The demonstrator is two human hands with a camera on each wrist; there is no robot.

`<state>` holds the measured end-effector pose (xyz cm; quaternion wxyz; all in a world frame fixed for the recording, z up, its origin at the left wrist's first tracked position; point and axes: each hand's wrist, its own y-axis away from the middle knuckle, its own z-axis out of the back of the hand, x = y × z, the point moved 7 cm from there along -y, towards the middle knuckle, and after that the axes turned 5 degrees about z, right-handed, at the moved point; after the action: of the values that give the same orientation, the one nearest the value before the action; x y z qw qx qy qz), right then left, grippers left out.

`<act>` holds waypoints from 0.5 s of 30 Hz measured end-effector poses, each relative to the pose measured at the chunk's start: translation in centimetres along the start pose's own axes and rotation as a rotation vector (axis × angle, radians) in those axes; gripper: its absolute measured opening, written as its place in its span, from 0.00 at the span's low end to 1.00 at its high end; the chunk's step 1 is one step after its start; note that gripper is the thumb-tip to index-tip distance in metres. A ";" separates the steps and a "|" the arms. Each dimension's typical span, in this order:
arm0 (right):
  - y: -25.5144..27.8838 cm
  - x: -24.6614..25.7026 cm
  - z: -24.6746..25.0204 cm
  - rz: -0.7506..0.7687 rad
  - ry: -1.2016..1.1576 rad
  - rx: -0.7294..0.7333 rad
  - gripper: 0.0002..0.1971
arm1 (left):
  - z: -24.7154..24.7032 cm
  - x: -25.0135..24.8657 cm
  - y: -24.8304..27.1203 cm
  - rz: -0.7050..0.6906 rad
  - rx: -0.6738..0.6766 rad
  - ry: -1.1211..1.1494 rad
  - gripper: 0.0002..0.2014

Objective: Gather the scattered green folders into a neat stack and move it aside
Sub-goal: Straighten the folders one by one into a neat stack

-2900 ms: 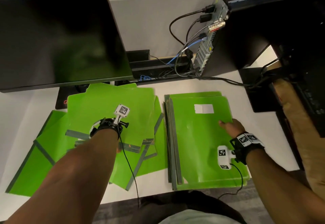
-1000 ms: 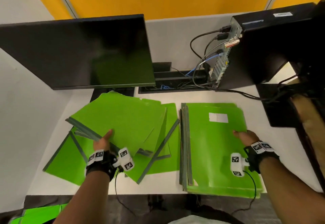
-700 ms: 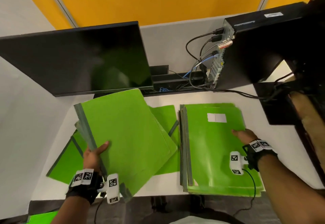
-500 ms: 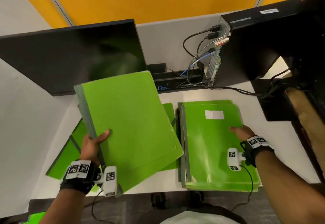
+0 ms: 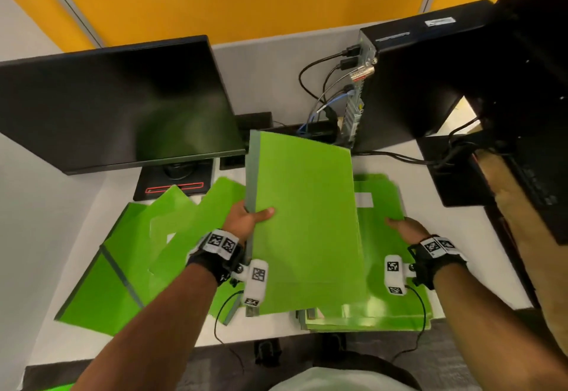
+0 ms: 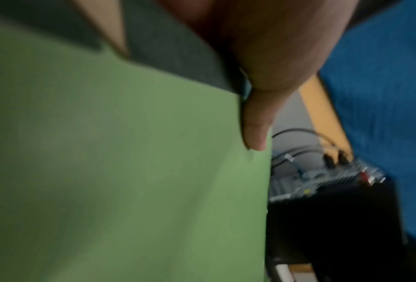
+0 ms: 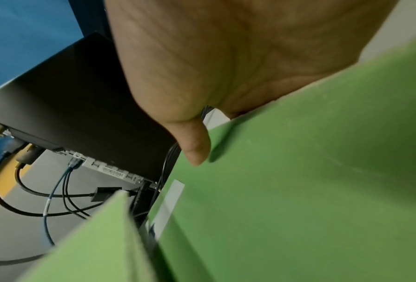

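Note:
My left hand [image 5: 255, 215] grips a lifted green folder [image 5: 307, 221] by its grey spine, thumb [image 6: 255, 133] on the cover and the other fingers hidden beneath. The folder [image 6: 129, 171] hangs tilted over the left part of the stack of green folders [image 5: 393, 307] at the desk's right front. My right hand [image 5: 404, 227] holds the stack's right edge, thumb [image 7: 197, 150] on the top cover [image 7: 298, 190], fingers hidden under the edge. Several scattered green folders [image 5: 184, 237] lie fanned out on the left.
A black monitor [image 5: 116, 98] stands at the back left on its base [image 5: 175, 187]. A black computer tower [image 5: 415, 83] with cables [image 5: 322, 89] stands at the back right. A black box [image 5: 455, 181] sits right of the stack on the white desk [image 5: 467, 252].
My left hand lifted a folder off the scattered pile and carried it right, so it now hangs over the stack. My right hand has stayed on the stack's right edge.

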<state>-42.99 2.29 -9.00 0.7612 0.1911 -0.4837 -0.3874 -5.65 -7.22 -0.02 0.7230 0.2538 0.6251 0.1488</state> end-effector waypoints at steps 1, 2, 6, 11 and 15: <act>0.2 0.0 0.2 -0.004 -0.010 -0.003 0.24 | -1.1 0.9 -0.5 0.008 -0.019 -0.055 0.14; 0.3 0.1 0.2 -0.006 -0.043 -0.008 0.25 | -2.0 1.8 -0.8 0.021 -0.043 -0.113 0.17; 1.3 0.6 0.2 0.033 -0.061 0.006 0.29 | -4.5 6.0 -1.9 0.086 -0.074 -0.232 0.42; 0.5 -0.5 0.1 0.129 -0.113 0.037 0.22 | -6.7 7.7 -2.0 0.012 -0.096 -0.555 0.36; 1.3 -0.2 0.3 0.126 -0.162 0.107 0.16 | -7.7 6.5 -2.0 -0.051 -0.063 -0.498 0.43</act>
<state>-42.76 3.29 -8.17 0.7312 0.1686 -0.5747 -0.3265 -12.30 -4.04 -7.20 0.8658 0.2443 0.4289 0.0826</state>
